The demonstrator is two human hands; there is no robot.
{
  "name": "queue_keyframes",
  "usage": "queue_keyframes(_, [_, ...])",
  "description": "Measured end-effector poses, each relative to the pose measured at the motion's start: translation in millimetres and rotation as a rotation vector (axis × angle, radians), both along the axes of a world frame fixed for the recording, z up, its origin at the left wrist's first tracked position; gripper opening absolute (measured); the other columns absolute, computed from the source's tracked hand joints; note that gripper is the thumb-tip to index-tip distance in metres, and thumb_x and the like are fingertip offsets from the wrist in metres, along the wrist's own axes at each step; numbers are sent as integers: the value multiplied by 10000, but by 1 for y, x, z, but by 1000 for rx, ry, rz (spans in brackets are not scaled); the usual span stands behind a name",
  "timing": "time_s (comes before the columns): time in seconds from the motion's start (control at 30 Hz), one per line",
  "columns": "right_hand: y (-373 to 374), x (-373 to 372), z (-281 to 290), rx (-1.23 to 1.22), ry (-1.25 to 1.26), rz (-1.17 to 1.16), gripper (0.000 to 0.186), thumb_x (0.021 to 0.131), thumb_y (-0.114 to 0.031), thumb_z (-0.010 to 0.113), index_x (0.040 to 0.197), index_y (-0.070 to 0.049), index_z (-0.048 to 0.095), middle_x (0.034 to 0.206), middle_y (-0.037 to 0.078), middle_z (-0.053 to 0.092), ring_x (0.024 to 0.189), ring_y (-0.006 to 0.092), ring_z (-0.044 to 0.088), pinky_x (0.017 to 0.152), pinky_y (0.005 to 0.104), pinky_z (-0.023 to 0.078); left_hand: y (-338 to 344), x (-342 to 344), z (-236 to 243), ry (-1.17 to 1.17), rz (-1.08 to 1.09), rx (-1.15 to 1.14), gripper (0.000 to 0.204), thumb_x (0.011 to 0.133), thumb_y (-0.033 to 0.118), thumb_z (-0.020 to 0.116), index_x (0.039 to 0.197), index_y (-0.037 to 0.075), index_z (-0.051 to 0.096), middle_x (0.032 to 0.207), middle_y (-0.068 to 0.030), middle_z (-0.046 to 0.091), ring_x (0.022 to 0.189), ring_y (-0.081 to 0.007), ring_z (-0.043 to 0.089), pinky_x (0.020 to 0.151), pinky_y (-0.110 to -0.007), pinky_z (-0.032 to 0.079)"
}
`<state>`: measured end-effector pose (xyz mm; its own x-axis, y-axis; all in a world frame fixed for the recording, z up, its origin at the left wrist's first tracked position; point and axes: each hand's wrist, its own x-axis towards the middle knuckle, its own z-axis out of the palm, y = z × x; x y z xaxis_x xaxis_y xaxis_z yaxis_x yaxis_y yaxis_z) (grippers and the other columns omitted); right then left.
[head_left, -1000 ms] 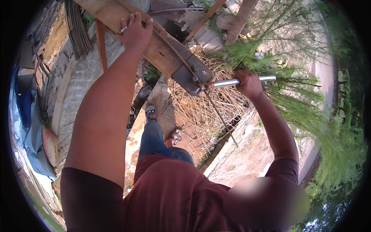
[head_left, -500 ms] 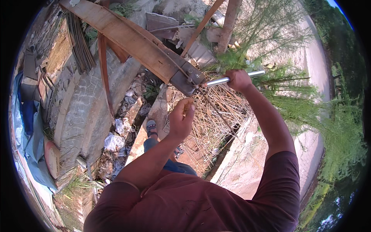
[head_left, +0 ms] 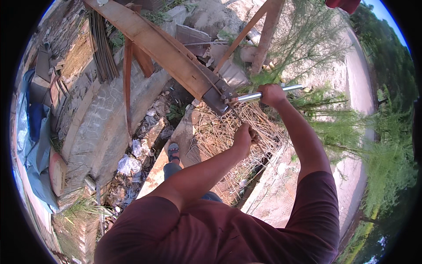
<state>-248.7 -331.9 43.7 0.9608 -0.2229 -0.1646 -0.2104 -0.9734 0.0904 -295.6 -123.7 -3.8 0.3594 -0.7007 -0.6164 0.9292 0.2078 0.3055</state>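
Note:
My right hand [head_left: 272, 94] is closed round a silver metal pipe [head_left: 293, 87], which points right from the end of a long wooden beam [head_left: 169, 57]. A dark metal plate [head_left: 214, 100] with upright pegs covers that end of the beam, and the pipe's inner end meets it there. A thin metal rod [head_left: 265, 154] runs from the plate down to the right. My left hand [head_left: 244, 138] is closed on this rod just below the plate; its fingertips are partly hidden. Many thin, rusty cut pieces [head_left: 211, 127] lie heaped on the ground beneath.
Brown wooden props [head_left: 128, 83] stand under the beam. A bundle of long dark rods [head_left: 102, 48] lies at the upper left, beyond a concrete slope [head_left: 101, 114]. Rubbish with white plastic [head_left: 129, 164] fills the gully. Feathery green branches [head_left: 338, 119] reach in from the right.
My left hand has moved right and down from beside the plate and closed on the rod. My right hand still grips the pipe. Something dark red has appeared at the top right edge.

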Motion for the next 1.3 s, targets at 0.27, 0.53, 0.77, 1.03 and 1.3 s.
queue_keyframes(0.27, [12, -7, -20, 5, -143, -62, 148, 715, -195, 589, 835, -121, 634, 825, 138, 670, 805, 340, 644, 740, 454, 505, -1, 6, 4, -134, 73, 139, 241, 936, 287, 392, 751, 134, 387, 589, 0, 361, 505, -157, 395, 504, -354, 409])
queue_keyframes(0.53, [-5, -9, -37, 31, -290, 32, 116, 703, -220, 597, 763, -126, 627, 764, 151, 660, 737, 349, 641, 689, 456, 511, -5, 3, -8, -211, 71, 165, 220, 915, 272, 393, 758, 118, 391, 599, -13, 377, 493, -153, 396, 462, -354, 401])
queue_keyframes(0.77, [-2, -17, -18, 36, -153, 49, 145, 716, -217, 597, 825, -127, 629, 807, 146, 663, 775, 340, 645, 705, 440, 517, -9, 3, -1, -208, 84, 218, 264, 954, 313, 366, 785, 111, 393, 599, -17, 373, 472, -151, 392, 452, -372, 409])
queue_keyframes(1.03, [-56, -79, -31, 47, -242, -122, 187, 728, -236, 621, 851, -95, 615, 828, 179, 656, 785, 364, 634, 724, 457, 506, -8, -2, -9, -238, 50, 247, 217, 924, 284, 398, 783, 118, 394, 585, 2, 365, 472, -143, 393, 490, -374, 437])
queue_keyframes(1.3, [-16, -97, -22, -163, -264, -439, 242, 779, -290, 616, 899, -81, 638, 911, 138, 662, 943, 307, 608, 895, 449, 412, 19, -1, -42, -528, -187, 202, 237, 959, 288, 435, 904, 58, 445, 716, -82, 542, 598, -202, 580, 533, -390, 484])
